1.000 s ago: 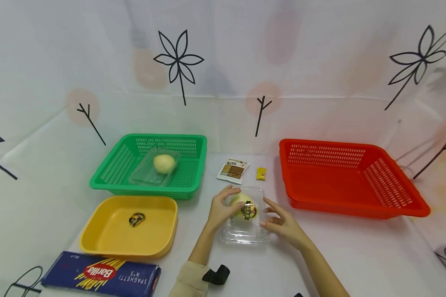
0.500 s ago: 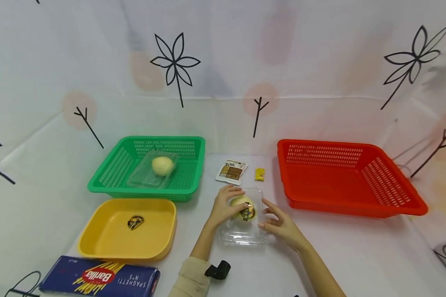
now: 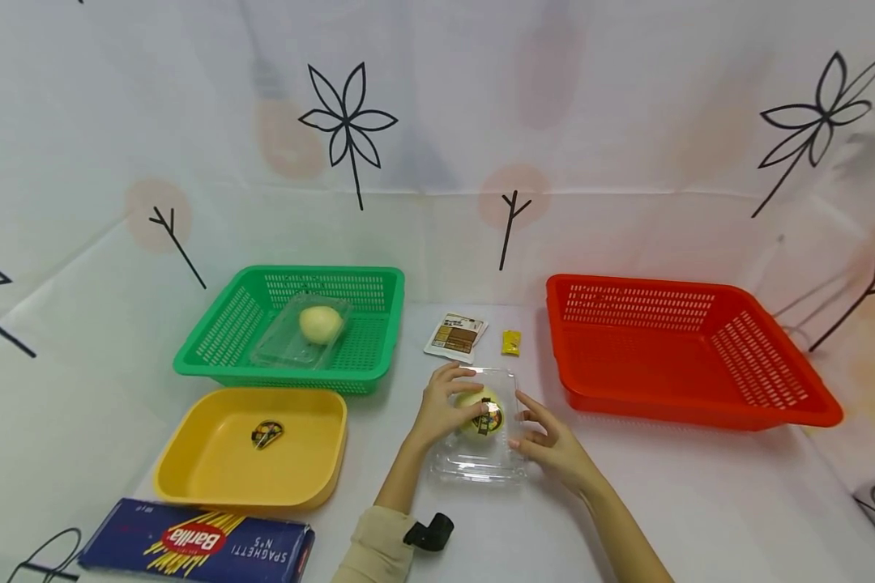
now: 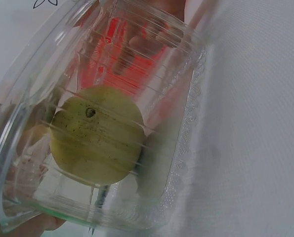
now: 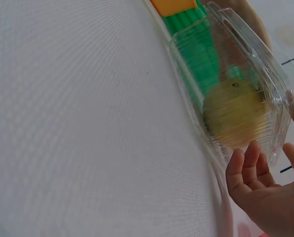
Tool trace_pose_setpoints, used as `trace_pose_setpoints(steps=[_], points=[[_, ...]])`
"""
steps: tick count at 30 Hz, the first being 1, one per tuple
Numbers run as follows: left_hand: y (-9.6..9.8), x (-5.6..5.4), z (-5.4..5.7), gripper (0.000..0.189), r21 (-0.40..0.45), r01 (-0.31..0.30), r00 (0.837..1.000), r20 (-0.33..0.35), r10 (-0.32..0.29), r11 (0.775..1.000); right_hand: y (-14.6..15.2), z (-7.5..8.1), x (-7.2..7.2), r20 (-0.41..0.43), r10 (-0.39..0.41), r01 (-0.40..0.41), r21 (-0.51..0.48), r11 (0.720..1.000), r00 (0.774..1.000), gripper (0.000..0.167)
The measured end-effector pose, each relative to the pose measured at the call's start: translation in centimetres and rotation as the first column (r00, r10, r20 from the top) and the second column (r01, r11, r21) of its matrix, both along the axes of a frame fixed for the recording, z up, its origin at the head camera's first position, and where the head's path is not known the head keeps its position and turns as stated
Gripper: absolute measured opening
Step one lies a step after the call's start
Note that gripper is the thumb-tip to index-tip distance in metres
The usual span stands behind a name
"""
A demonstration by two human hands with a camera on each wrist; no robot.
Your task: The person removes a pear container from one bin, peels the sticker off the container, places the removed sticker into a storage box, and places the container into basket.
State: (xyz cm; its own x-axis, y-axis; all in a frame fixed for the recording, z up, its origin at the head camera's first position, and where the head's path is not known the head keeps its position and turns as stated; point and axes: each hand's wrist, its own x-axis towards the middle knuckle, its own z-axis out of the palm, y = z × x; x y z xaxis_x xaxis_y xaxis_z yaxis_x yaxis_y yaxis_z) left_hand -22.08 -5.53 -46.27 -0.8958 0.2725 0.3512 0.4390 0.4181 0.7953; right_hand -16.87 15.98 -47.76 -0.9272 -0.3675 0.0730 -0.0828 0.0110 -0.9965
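A clear plastic clamshell box point(image 3: 477, 465) sits on the table with its lid down. Inside it is a round pale yellow-green fruit point(image 4: 100, 136), and a round dark sticker point(image 3: 492, 419) is on the lid. My left hand point(image 3: 437, 409) holds the box at its far left, thumb on the sticker and fingers curving over the edge. At the right side my right hand point(image 3: 557, 445) touches the box with its fingertips, fingers loosely bent. In the right wrist view, these fingertips point(image 5: 253, 148) are beside the fruit's end of the box.
Behind left, a green basket point(image 3: 357, 376) holds a similar boxed fruit point(image 3: 320, 325). A yellow tray point(image 3: 219, 474) with another sticker point(image 3: 266, 434) and a spaghetti box point(image 3: 197, 542) lie left. Sachets point(image 3: 455, 337), a small yellow packet point(image 3: 511, 342) and a red basket point(image 3: 649, 356) stand beyond.
The left thumb has slid slightly right across the sticker on the lid. The box and right hand have hardly moved; the head view shifts a little.
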Motion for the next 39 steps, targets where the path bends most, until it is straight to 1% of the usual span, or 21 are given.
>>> trace_pose_setpoints(steps=[6,12,16,20,22,27,29,34,39], points=[[0.0,0.1,-0.01,0.024,0.029,0.008,1.0,-0.005,-0.008,1.0,-0.03,-0.11,0.05,-0.004,-0.01,0.01,0.001,1.0,1.0,0.075],[-0.02,0.24,0.05,0.016,0.035,0.014,1.0,-0.027,-0.013,0.999,-0.05,-0.15,0.1,-0.01,-0.014,0.014,0.002,1.0,1.0,0.075],[0.04,0.22,-0.04,0.013,0.049,0.021,0.999,-0.026,-0.02,0.999,-0.05,-0.11,0.1,-0.007,-0.027,0.027,0.019,0.999,1.0,0.075],[0.13,0.2,-0.12,0.011,0.041,0.016,0.999,-0.031,-0.015,0.999,-0.03,-0.04,0.11,-0.004,-0.035,0.035,0.035,0.999,0.999,0.075],[0.18,0.23,-0.11,0.01,0.035,0.01,1.0,-0.026,-0.009,0.999,-0.03,-0.04,0.12,-0.001,-0.035,0.035,0.037,0.999,0.999,0.075],[0.19,0.32,-0.06,0.01,0.049,0.008,1.0,0.029,-0.009,0.999,-0.09,-0.08,0.13,0.005,-0.031,0.031,0.038,0.999,1.0,0.074],[0.12,0.3,-0.06,0.01,0.057,0.017,0.999,0.042,-0.02,0.998,-0.11,-0.09,0.13,0.006,-0.031,0.031,0.037,0.999,1.0,0.074],[-0.19,0.2,0.07,0.011,0.086,0.064,0.997,0.04,-0.067,0.994,-0.16,-0.02,0.14,0.013,-0.033,0.032,0.036,0.999,0.999,0.073],[-0.51,0.17,0.27,0.013,0.111,0.101,0.993,0.054,-0.107,0.989,-0.23,0.03,0.17,0.02,-0.037,0.036,0.038,0.999,0.999,0.073]])
